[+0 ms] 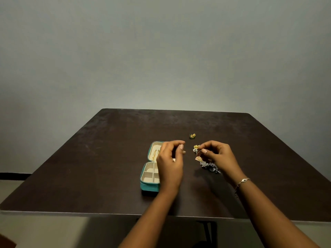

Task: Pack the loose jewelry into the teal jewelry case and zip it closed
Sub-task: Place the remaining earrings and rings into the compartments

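Note:
The teal jewelry case [149, 186] lies open on the dark table [107, 167], its cream compartments facing up and a gold chain [155, 155] in the far half. My left hand [170, 163] hovers over the case's right side, fingers curled, and I cannot tell whether it holds anything. My right hand [217, 154] pinches a gold earring [196, 147] at the top of a small heap. A gold dome piece [198, 158] and grey-silver jewelry [211, 166] lie just under that hand. A green and gold earring [192, 136] sits alone farther back.
A pale wall stands behind the table's far edge. My right wrist wears a bracelet [241, 183]. The table's front edge [89, 213] runs close below my forearms, with a dark leg beneath.

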`<move>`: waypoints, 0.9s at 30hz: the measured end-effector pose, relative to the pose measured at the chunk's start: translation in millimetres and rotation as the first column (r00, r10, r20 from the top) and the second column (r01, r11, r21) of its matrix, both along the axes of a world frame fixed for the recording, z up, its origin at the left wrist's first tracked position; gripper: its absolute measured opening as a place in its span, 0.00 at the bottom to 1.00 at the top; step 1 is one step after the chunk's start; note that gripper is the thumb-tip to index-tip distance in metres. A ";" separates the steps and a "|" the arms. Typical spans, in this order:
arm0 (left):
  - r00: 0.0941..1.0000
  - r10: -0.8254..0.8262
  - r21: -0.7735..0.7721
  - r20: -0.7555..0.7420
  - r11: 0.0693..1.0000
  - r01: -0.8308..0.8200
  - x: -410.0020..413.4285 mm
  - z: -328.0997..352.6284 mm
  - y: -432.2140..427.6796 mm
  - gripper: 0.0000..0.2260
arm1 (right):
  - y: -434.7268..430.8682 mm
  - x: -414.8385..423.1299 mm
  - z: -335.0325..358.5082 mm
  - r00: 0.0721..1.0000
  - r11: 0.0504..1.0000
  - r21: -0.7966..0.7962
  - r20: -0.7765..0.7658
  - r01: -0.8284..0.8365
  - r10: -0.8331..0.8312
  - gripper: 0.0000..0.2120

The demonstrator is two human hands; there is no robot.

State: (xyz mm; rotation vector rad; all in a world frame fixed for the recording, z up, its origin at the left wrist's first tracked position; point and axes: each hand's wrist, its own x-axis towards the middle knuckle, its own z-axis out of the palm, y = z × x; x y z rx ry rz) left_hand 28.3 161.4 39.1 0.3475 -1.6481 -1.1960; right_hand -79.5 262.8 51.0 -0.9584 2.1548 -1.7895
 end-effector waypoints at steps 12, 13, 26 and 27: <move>0.980 0.077 0.160 0.182 0.981 -0.107 37.9 -30.6 -52.0 0.07 | -38.5 37.7 4.2 0.992 0.992 0.032 0.045 -0.122 0.120 0.06; 0.977 0.084 0.159 0.195 0.980 -0.116 39.7 -33.1 -51.7 0.07 | -41.5 39.6 3.3 0.991 0.991 0.041 0.046 -0.127 0.125 0.06; 0.972 0.125 0.130 0.198 0.980 -0.152 51.4 -56.0 -51.8 0.06 | -72.9 58.5 -10.1 0.986 0.964 0.232 -0.079 -0.127 0.149 0.10; 0.972 0.135 0.110 0.194 0.981 -0.158 52.4 -56.0 -51.0 0.06 | -75.1 59.8 -10.8 0.984 0.960 0.250 -0.093 -0.122 0.149 0.11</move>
